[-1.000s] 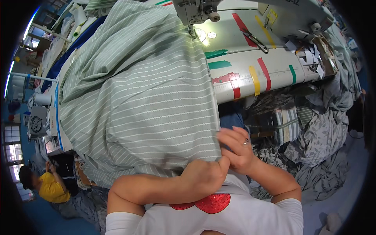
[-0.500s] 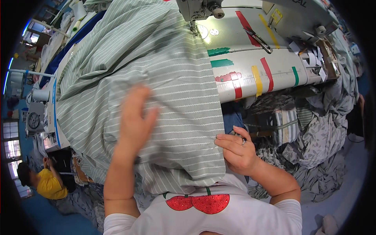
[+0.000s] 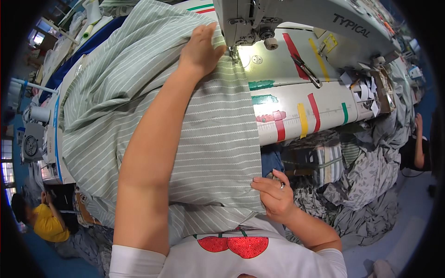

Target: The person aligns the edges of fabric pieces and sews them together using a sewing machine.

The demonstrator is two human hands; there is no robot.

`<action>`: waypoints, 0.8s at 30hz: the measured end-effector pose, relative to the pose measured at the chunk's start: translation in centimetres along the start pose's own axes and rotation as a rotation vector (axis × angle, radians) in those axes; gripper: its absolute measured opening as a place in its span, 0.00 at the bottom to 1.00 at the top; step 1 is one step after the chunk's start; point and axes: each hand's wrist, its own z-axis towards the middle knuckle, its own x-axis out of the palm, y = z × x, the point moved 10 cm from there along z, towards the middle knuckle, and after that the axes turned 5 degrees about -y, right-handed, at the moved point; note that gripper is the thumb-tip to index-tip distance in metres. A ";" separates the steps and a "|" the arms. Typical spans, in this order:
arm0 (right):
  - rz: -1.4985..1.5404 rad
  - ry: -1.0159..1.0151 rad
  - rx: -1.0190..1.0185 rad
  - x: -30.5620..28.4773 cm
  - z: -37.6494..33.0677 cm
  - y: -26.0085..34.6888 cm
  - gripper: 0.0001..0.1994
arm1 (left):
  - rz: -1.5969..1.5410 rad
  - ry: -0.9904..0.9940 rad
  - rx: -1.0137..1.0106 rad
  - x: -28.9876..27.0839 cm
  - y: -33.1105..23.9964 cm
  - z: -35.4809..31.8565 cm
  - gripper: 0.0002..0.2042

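Observation:
A grey-green fabric point(image 3: 218, 125) with thin white stripes spreads over the sewing table and hangs toward my lap. Its right edge runs up to the lit presser foot point(image 3: 234, 54) of the sewing machine point(image 3: 250, 21). My left hand point(image 3: 200, 53) lies on the cloth just left of the presser foot, fingers stretched and thumb apart. Lower down, at the cloth's right edge, my right hand point(image 3: 277, 197) grips the border, a ring on one finger. Its thumb is hidden.
Thread snips point(image 3: 307, 72) lie on the machine bed, which carries coloured tape strips point(image 3: 303, 121). A box of scraps point(image 3: 382, 90) stands to the right. Heaped leaf-print fabric point(image 3: 352, 178) lies below. One person in yellow point(image 3: 50, 224) sits at left; another's arm point(image 3: 419, 143) shows at right.
My left hand has slid up and right across the cloth to beside the presser foot. My right hand stays at the edge, slightly lower. The cloth along that edge looks straighter.

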 end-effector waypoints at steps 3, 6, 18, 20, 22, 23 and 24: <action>-0.004 0.026 0.044 -0.1 -0.1 -0.9 0.03 | -0.035 0.129 -0.033 3.6 1.4 1.1 0.16; -0.005 0.045 0.042 0.0 -0.2 -1.4 0.02 | -0.052 0.152 -0.015 5.1 1.2 1.0 0.13; -0.008 0.128 0.040 -0.1 2.1 -2.5 0.02 | -0.143 0.032 0.077 4.6 1.2 2.9 0.09; -0.017 0.129 0.036 -0.2 3.0 -3.1 0.01 | -0.257 0.021 0.009 4.6 1.9 3.6 0.09; -0.037 0.089 -0.009 -0.5 4.1 -3.3 0.01 | -0.299 0.027 -0.016 5.6 3.7 4.5 0.09; -0.047 0.068 -0.033 -0.7 4.8 -3.4 0.02 | -0.341 0.036 -0.040 6.3 4.8 5.1 0.09; -0.047 0.068 -0.037 -0.6 5.4 -3.6 0.02 | -0.383 0.045 -0.063 6.9 6.0 5.6 0.10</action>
